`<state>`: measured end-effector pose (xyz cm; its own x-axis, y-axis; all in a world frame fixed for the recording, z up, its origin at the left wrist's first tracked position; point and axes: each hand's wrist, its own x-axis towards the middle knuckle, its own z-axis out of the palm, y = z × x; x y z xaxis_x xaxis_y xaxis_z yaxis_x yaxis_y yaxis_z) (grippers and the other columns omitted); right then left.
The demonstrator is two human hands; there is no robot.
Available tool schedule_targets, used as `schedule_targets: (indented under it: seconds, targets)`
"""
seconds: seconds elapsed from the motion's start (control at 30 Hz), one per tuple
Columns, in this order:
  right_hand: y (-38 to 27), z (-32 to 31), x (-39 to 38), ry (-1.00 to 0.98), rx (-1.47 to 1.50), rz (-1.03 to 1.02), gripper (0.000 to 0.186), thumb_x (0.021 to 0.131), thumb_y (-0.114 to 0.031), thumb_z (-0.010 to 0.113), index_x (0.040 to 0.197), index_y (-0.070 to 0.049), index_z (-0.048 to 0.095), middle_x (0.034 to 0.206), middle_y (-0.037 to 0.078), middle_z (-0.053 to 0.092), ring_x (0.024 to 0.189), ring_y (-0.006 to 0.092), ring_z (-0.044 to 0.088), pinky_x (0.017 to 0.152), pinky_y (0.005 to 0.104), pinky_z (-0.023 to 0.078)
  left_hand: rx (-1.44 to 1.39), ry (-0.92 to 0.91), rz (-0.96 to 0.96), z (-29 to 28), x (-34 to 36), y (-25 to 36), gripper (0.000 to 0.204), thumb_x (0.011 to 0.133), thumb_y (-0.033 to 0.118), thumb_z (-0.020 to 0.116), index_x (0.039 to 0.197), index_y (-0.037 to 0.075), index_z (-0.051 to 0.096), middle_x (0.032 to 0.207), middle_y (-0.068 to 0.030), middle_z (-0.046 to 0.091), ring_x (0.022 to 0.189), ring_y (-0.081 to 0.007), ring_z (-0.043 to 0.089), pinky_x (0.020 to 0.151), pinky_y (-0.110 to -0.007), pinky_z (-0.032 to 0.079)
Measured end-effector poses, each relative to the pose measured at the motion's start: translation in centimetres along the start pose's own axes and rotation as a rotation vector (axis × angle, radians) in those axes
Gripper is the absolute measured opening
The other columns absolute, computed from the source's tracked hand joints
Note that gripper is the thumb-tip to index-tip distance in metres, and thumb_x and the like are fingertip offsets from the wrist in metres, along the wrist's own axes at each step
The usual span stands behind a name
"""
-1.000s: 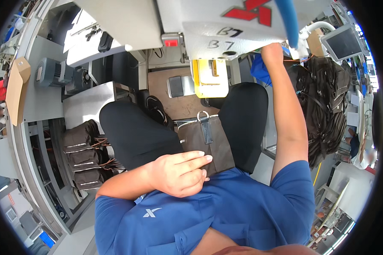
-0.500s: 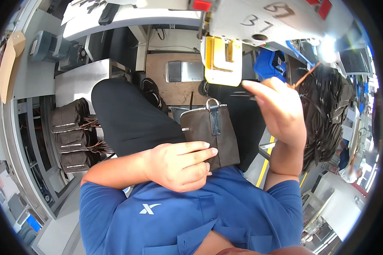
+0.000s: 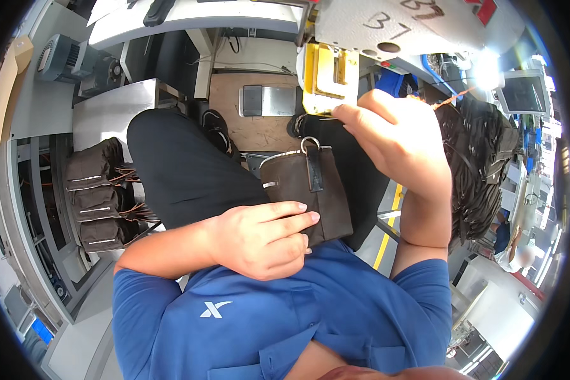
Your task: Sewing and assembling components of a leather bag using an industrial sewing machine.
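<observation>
A dark brown fabric pouch [image 3: 331,199] hangs upright in front of my body, above my lap. It has a pale zipper along its upper edge and a black strap tab [image 3: 315,172] with a metal ring [image 3: 310,145]. My left hand [image 3: 266,240] grips the pouch's lower left side, fingers across its front and thumb hidden. My right hand [image 3: 396,130] is raised to the right of the pouch, fingers closed in a pinch. A thin metal tool [image 3: 326,118] sticks out from its fingertips, just below the yellow plate [image 3: 326,82]; its kind is not clear.
A pale machine head [image 3: 361,28] overhangs at the front. Several similar dark pouches [image 3: 98,202] are stacked at my left; a heap of dark pieces [image 3: 475,171] hangs at my right. A metal pedal [image 3: 275,101] lies on the board by my shoes. A blue bin [image 3: 392,82] stands beyond my right hand.
My right hand has moved left, with its fingertips now close under the yellow plate. My left hand keeps its hold on the pouch. The whole view has shifted slightly.
</observation>
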<state>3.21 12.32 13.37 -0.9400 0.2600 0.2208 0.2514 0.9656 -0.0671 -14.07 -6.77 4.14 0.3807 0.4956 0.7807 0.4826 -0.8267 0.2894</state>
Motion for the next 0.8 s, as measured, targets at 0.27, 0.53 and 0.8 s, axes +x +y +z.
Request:
schedule_targets:
  seconds: [0.27, 0.53, 0.8]
  targets:
    - [0.4, -0.2, -0.1, -0.014, -0.027, -0.04, 0.023, 0.082, -0.012, 0.073, 0.104, -0.011, 0.069, 0.074, 0.002, 0.052, 0.056, 0.0183, 0.055, 0.05, 0.0326, 0.042, -0.063, -0.012, -0.008, -0.4, 0.3, -0.1, 0.02, 0.079, 0.005, 0.074, 0.069, 0.004, 0.057, 0.075, -0.0063, 0.059, 0.091, -0.027, 0.074, 0.085, -0.042, 0.063]
    - [0.5, 1.3, 0.6, 0.043, -0.016, -0.071, 0.024, 0.081, -0.014, 0.074, 0.104, -0.012, 0.071, 0.073, 0.0, 0.057, 0.058, 0.0185, 0.06, 0.051, 0.0328, 0.046, -0.076, -0.018, -0.009, -0.5, 0.4, 0.1, 0.019, 0.079, 0.006, 0.075, 0.069, 0.005, 0.058, 0.076, -0.006, 0.059, 0.093, -0.027, 0.073, 0.085, -0.042, 0.062]
    - [4.3, 5.2, -4.4, 0.546, 0.594, 0.626, 0.036, 0.088, -0.006, 0.076, 0.122, -0.002, 0.067, 0.097, 0.002, 0.07, 0.069, 0.0075, 0.055, 0.059, 0.0226, 0.044, -0.121, -0.027, 0.03, -0.3, 0.2, 0.5, 0.019, 0.079, 0.009, 0.078, 0.072, 0.006, 0.06, 0.076, -0.0038, 0.06, 0.095, -0.0252, 0.073, 0.088, -0.041, 0.06]
